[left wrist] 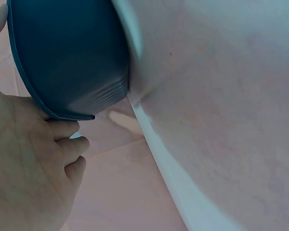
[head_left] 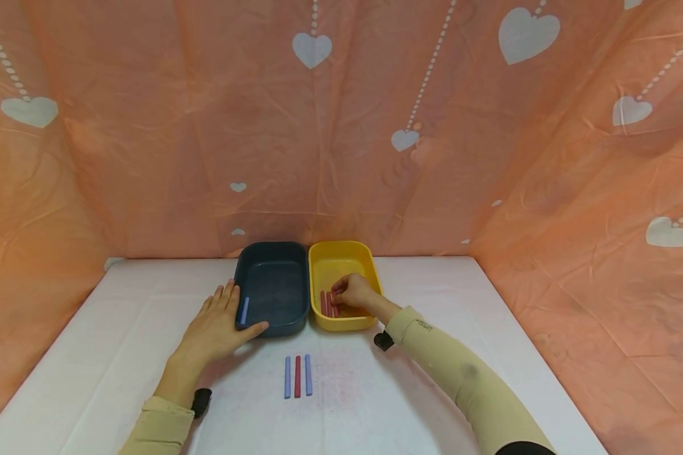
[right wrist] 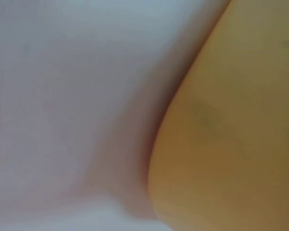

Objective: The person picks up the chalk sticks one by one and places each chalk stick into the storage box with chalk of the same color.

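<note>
Right grip (head_left: 354, 292) is down inside the yellow tub (head_left: 347, 324), fingers drawn in narrow, and it looks like a pinch on a red stick (head_left: 336, 311), far end up by the fingertips! That one lies in the tub's front left, just beside two other red sticks (head_left: 322, 303), all three running nearly parallel. The right wrist view gives only a blurred yellow wall, so how firm that pinch is, I cannot tell. Over on the other side, left grip (head_left: 215, 325) is spread wide, thumb reaching over the front of the dark tub (head_left: 284, 330), fingers along its left side, touching the rim. Inside that tub, one blue stick (head_left: 245, 311) lies against the left wall. And out on the counter (head_left: 245, 417), in front of the tubs: two blue sticks (head_left: 287, 377) with a red one (head_left: 298, 376) between them, none touching. Handling now: these look like chalk, so light, stiff, probably brittle, and the pink smudge (head_left: 338, 379) beside them hints at a dusty, slightly slick skin. A light pinch across the middle seems best; squeeze or lever an end and it could snap. The tubs look like smooth, rigid plastic, light enough to slide, so the rim makes the sensible hold.
</note>
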A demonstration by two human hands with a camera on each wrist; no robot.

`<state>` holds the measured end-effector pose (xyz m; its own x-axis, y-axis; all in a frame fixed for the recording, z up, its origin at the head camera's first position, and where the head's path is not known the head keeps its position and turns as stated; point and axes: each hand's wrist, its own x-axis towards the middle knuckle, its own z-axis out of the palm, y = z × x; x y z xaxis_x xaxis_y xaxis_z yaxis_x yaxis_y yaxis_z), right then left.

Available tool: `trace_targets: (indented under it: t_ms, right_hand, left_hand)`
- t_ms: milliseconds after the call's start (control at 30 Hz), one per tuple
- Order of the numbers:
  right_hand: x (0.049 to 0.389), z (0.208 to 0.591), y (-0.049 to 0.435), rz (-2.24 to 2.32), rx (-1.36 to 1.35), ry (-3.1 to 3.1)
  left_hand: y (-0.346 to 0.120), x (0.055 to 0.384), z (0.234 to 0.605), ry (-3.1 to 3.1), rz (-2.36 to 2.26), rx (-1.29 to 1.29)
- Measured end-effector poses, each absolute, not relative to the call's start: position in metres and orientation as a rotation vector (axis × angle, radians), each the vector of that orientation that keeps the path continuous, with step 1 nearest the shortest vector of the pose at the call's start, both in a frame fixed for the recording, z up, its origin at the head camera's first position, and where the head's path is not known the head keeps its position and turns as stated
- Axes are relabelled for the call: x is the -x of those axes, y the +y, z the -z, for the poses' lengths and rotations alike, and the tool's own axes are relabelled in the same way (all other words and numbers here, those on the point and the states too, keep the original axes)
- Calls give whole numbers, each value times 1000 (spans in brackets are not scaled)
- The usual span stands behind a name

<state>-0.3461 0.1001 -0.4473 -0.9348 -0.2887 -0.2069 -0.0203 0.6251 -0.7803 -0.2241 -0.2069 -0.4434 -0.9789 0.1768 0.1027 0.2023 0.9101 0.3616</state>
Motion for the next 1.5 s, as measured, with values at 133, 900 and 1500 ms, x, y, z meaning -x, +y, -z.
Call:
trace_targets:
  t_ms: [133, 900, 1500]
  right_hand:
    - [346, 448, 100, 1173, 257, 2573]
    - [328, 433, 107, 1267, 394, 2586]
    - [273, 416, 114, 1582, 615, 2575]
  left_hand:
    - [-206, 224, 443, -3005, 577, 295]
    - [-206, 224, 444, -3007, 577, 302]
    - [-206, 225, 445, -3000, 569, 311]
